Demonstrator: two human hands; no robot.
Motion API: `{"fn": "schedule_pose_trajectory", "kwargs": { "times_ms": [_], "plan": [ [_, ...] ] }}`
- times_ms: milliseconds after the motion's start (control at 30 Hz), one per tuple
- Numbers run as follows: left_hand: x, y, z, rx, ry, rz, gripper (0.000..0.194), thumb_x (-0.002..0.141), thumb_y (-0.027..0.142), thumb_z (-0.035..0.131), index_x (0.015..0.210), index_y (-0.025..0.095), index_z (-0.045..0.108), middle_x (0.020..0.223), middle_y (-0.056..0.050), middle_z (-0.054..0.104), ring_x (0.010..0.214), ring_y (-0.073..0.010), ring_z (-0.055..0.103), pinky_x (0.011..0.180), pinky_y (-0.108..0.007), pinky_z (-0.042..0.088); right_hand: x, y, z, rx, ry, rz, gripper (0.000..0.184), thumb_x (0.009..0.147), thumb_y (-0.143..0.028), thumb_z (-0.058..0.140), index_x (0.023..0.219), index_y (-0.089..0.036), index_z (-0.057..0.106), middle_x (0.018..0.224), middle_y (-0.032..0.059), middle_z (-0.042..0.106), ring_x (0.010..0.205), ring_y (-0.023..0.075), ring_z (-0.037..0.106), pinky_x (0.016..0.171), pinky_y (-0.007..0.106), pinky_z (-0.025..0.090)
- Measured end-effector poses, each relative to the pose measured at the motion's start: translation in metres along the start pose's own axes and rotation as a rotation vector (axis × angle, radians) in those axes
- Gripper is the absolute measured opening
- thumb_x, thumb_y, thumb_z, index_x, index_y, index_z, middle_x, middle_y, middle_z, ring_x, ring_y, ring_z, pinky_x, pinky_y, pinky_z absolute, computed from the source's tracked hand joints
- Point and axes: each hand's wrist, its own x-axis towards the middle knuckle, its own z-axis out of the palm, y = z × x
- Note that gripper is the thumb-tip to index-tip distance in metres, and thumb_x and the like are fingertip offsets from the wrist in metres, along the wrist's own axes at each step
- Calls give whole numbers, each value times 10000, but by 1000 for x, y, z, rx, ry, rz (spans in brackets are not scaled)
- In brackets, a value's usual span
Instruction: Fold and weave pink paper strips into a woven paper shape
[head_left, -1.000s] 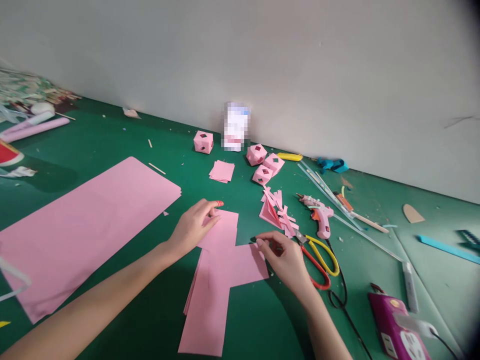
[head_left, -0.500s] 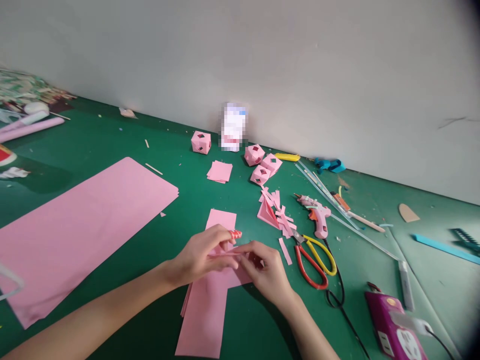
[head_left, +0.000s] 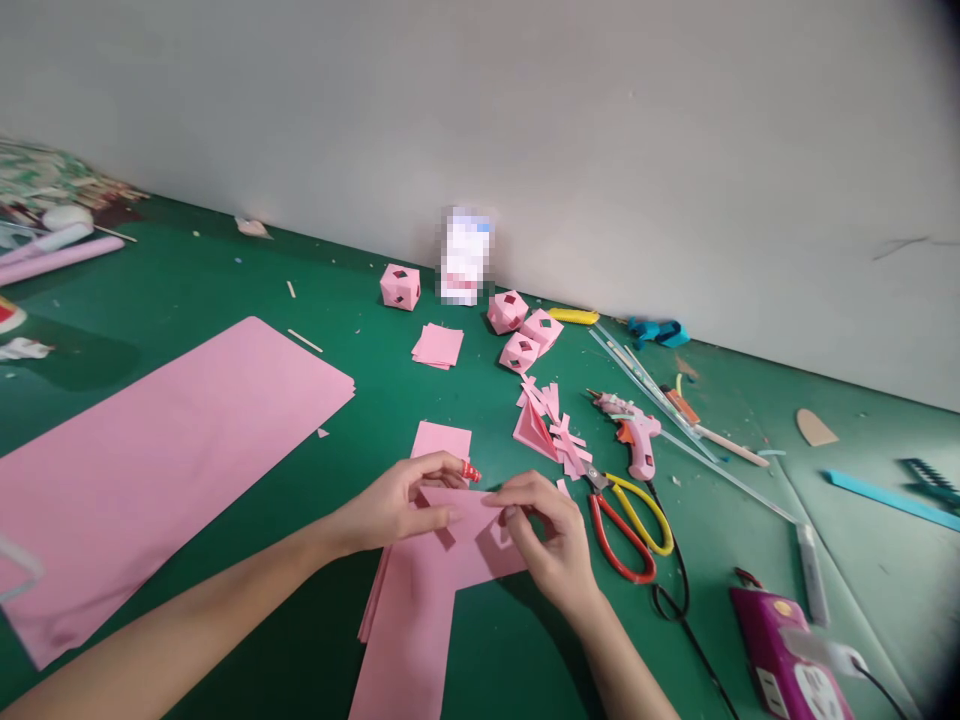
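Note:
A small piece of pink paper [head_left: 471, 505] spans the space between my two hands, its flat face turned up toward me. My left hand [head_left: 409, 503] pinches its left end between thumb and fingers; a red patterned covering shows on one fingertip. At the right end, my right hand [head_left: 551, 530] grips the paper with thumb and forefinger. Long pink paper strips [head_left: 405, 650] lie stacked beneath, with another strip's end showing beyond my left fingers. Whether the held piece is folded is hard to make out.
Pink scraps [head_left: 568, 445], scissors [head_left: 630, 525] and a pink glue gun [head_left: 634, 430] lie to the right, near a purple power strip [head_left: 787, 650]. Behind are small pink paper shapes [head_left: 401, 288], pink squares [head_left: 438, 345] and a propped phone [head_left: 466, 255]. A large pink sheet [head_left: 180, 450] covers the left.
My right hand has moved slightly right, away from my left. The pink paper between them, seen nearly edge-on before, now shows its broad face.

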Motion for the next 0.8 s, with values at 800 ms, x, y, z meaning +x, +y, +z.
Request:
{"fn": "schedule_pose_trajectory", "kwargs": {
  "times_ms": [800],
  "plan": [
    [-2,4,20,142,196,72,311,842,294,673,1127,216,576,861,2,735,823,-163,699,879,-324,533,-4,9,12,-87,-3,171,196,871,-248,650,1047,-261,737,914,32,754,760,156,679,704,273,538]
  ]
}}
